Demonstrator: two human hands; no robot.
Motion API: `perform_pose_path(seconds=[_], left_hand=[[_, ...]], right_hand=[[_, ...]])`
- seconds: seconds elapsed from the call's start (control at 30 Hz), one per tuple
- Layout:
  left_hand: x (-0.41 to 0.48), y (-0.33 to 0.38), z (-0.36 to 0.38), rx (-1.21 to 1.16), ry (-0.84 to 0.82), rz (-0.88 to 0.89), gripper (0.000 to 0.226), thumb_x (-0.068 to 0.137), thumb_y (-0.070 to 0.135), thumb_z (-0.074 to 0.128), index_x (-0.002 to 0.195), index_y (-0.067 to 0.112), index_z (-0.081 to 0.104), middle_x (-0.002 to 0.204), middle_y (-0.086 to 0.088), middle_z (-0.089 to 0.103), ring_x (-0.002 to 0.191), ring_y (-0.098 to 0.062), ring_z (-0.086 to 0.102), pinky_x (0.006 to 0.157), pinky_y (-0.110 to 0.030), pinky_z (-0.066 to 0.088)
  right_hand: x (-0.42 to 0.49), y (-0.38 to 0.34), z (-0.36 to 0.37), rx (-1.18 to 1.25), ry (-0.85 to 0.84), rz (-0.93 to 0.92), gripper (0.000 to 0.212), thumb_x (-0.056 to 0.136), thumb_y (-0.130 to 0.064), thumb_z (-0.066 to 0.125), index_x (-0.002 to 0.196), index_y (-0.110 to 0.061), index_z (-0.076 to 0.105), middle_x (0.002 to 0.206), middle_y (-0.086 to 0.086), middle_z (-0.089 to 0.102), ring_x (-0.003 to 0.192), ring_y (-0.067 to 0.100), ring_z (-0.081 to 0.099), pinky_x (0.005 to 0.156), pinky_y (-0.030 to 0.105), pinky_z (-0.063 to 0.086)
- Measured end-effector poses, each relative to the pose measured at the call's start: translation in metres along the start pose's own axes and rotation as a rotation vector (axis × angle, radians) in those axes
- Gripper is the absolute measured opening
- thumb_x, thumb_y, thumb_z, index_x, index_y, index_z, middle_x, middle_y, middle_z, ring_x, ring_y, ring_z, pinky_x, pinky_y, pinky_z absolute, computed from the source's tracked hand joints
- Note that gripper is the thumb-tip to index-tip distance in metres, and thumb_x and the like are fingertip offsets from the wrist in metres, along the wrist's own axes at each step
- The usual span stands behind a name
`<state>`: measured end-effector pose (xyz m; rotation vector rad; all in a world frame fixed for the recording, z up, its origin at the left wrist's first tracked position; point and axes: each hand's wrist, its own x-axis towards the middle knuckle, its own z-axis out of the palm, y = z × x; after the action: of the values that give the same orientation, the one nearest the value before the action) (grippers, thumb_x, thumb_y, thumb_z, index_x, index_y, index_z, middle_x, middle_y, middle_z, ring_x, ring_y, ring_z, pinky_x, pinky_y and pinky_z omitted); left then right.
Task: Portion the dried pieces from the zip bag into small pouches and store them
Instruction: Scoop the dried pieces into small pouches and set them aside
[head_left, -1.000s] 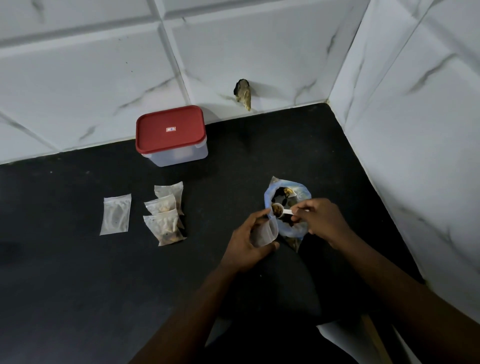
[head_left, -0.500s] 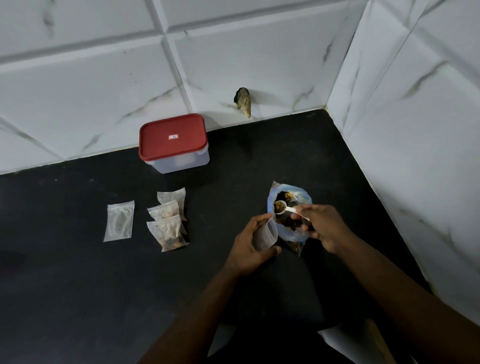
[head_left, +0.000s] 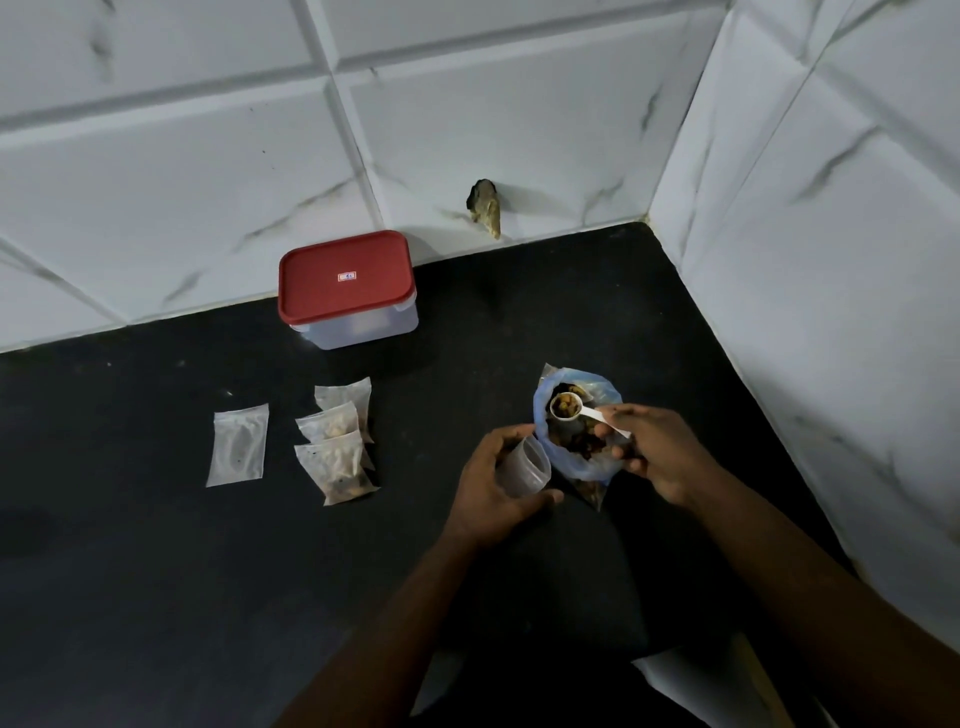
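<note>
At counter's (head_left: 156, 571) 3 o'clock: pouch (head_left: 525, 466), likely limp, slippery, gripped near mouth in curled left hand (head_left: 491, 486); heaped spoon (head_left: 583, 412), spill-prone, pinched by handle in right hand (head_left: 657, 452) over zip bag (head_left: 574, 467).

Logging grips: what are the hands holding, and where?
The left hand holds an open pouch round its body; the right hand pinches the spoon by its handle.

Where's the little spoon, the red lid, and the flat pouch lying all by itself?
white spoon (head_left: 563, 407): head view, on its filled bowl.
red lid (head_left: 332, 296): head view, on its flat top.
flat pouch (head_left: 238, 446): head view, on its middle.
</note>
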<state>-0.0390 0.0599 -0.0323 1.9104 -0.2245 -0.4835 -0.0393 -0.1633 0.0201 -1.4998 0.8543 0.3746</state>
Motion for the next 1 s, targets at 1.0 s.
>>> perform_pose_path(seconds=[1.0], left_hand=[[0.009, 0.007, -0.002, -0.143, 0.084, 0.011, 0.048, 0.076, 0.000, 0.086, 0.114, 0.020, 0.064, 0.111, 0.011, 0.072, 0.107, -0.009, 0.070, 0.094, -0.032, 0.058]], right_hand=[[-0.022, 0.030, 0.014, -0.837, -0.156, -1.023, 0.019, 0.095, -0.021, 0.070, 0.113, -0.025, 0.075, 0.100, -0.011, 0.068, 0.093, 0.001, 0.063, 0.082, 0.031, 0.056]])
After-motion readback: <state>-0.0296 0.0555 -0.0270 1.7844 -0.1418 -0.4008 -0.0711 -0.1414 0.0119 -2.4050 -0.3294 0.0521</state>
